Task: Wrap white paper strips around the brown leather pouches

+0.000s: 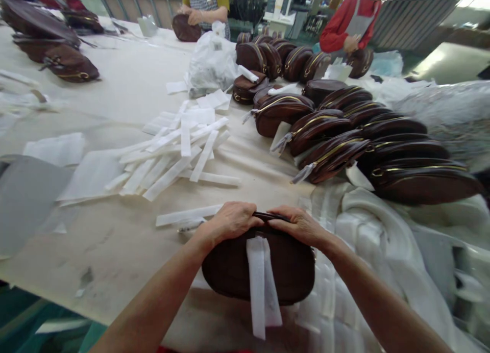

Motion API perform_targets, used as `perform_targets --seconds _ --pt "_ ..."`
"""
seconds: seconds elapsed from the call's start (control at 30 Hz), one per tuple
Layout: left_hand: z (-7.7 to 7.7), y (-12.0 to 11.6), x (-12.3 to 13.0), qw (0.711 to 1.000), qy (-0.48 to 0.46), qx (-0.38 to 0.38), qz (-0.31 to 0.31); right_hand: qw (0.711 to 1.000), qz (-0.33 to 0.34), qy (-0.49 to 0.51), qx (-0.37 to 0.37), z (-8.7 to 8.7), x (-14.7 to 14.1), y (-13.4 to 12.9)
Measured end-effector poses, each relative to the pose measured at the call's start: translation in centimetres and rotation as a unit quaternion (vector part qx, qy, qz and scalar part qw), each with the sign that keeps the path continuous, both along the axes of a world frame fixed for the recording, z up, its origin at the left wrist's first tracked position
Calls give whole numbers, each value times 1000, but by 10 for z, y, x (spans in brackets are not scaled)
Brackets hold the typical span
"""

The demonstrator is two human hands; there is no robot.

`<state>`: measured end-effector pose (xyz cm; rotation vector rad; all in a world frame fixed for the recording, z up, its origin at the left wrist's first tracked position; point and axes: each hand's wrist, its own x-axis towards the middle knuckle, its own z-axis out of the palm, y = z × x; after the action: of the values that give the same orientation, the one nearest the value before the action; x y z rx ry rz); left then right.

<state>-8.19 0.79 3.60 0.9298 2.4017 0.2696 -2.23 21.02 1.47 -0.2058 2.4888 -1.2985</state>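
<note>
A dark brown leather handbag (225,271) is held at the table's near edge, its broad side facing me. My left hand (233,220) grips the bag's top edge left of centre, thumb on the near face. On the right of that edge, my right hand (296,223) grips it the same way. Between them a folded white foam strip (257,286) hangs from the top down the bag's near face. The far side of the bag is hidden. Just left of my left hand lie another white strip (187,215) and a small wrapped metal piece (189,227).
Loose white strips (168,159) are heaped at centre left. Finished-looking brown bags (325,144) stand in rows at right, beside white foam sheeting (367,225). A filled plastic bag (212,62) stands farther back. Co-workers (354,26) handle bags across the table.
</note>
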Motion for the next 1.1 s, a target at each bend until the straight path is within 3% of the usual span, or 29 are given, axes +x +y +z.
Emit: perform_targets --seconds 0.07,0.17,0.23,0.3,0.43,0.57,0.67,0.77,0.83,1.0,1.1 --pt "-1 -1 5 1000 11 8 10 994 -94 48 41 0 12 19" --pt "0 -3 11 999 14 27 16 953 -242 57 175 -10 32 46" --pt "2 -4 14 999 11 39 14 929 -290 26 226 -21 41 55" --pt "4 -6 17 999 12 51 13 925 -309 7 220 -32 44 53" --pt "5 -15 19 995 11 96 29 938 -309 9 159 -43 41 39" --pt "4 -24 18 986 -27 155 47 947 -307 43 86 -33 41 31" --pt "4 -26 17 981 -63 174 51 946 -314 61 -58 -23 41 22" --pt "6 -24 17 979 -90 173 66 922 -305 26 -238 -17 33 8" --pt "6 -23 17 977 -95 174 85 906 -293 -19 -305 -16 24 -4" --pt "5 -24 14 967 -129 194 103 929 -198 -26 -312 -22 0 -29" --pt "3 -26 10 955 -156 235 93 932 -181 -19 -313 -28 -7 -40"
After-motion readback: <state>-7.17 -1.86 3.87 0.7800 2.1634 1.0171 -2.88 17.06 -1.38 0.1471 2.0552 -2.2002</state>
